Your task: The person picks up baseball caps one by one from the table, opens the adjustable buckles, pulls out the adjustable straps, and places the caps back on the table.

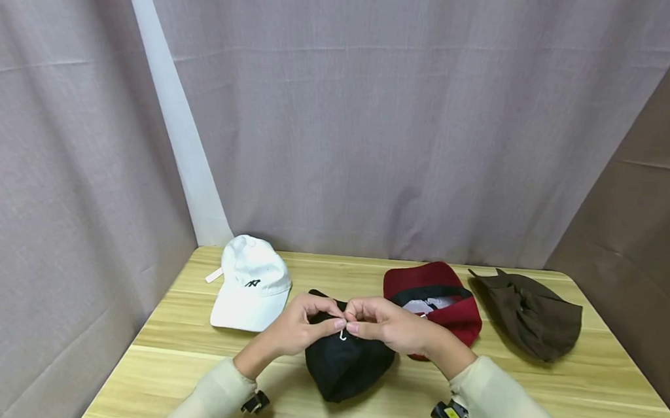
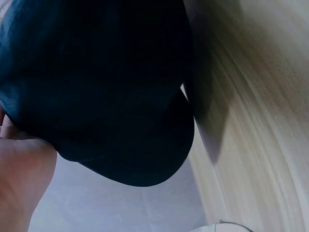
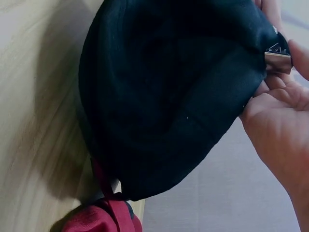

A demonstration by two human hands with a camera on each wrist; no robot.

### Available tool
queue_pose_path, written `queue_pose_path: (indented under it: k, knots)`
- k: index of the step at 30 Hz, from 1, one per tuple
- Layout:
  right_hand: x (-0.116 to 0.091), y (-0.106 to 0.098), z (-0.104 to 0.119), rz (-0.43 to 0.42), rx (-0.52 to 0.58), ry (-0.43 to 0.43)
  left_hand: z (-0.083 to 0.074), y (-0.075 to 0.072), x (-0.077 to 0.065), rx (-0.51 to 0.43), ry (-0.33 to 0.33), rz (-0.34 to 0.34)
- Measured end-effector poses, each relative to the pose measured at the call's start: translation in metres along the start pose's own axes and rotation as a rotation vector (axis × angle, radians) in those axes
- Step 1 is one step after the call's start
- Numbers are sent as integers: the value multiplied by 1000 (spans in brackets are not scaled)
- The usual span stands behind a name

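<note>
A black cap (image 1: 348, 371) is held up in front of the person, close over the table. My left hand (image 1: 305, 325) pinches the cap's upper edge between thumb and fingers. Right beside it, my right hand (image 1: 393, 325) pinches the same edge, with the fingertips of both hands meeting there. In the right wrist view a small metal buckle (image 3: 278, 62) shows at this edge, right by the fingers. The rounded brim of the black cap (image 2: 135, 154) fills much of the left wrist view, while the left fingertips are mostly hidden there.
On the wooden table (image 1: 169, 360), a white cap (image 1: 253, 268) lies at the back left. A red cap (image 1: 438, 276) rests behind the right hand, its inside facing up. Farther right lies a dark brown hat (image 1: 545, 317). Grey curtains (image 1: 376, 140) hang behind the table.
</note>
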State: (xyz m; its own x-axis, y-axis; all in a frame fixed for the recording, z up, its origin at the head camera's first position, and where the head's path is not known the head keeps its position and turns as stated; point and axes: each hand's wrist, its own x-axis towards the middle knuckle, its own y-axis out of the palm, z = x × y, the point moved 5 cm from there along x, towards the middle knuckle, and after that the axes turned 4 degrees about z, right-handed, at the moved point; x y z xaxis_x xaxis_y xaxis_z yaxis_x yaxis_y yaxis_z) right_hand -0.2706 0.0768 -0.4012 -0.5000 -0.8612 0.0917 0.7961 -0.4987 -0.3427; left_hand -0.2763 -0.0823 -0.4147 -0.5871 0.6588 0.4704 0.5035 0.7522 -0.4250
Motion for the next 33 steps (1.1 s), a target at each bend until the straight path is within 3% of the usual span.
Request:
queue_pose_path:
  k: [7,15,20,25,33]
  knots:
    - [0,-1,-3,-82,-49,23,-1,-2,-2,38,-27,-26]
    - [2,2,9,-312,-365,109,-9,-9,-4,154,-101,-152]
    - [3,3,14,-375,-509,114,-11,-8,-2,204,-87,-188]
    - [5,5,13,-350,-505,123,-7,-7,-3,209,-99,-205]
    - [5,2,10,-297,-373,133,-4,-8,-2,154,-137,-203]
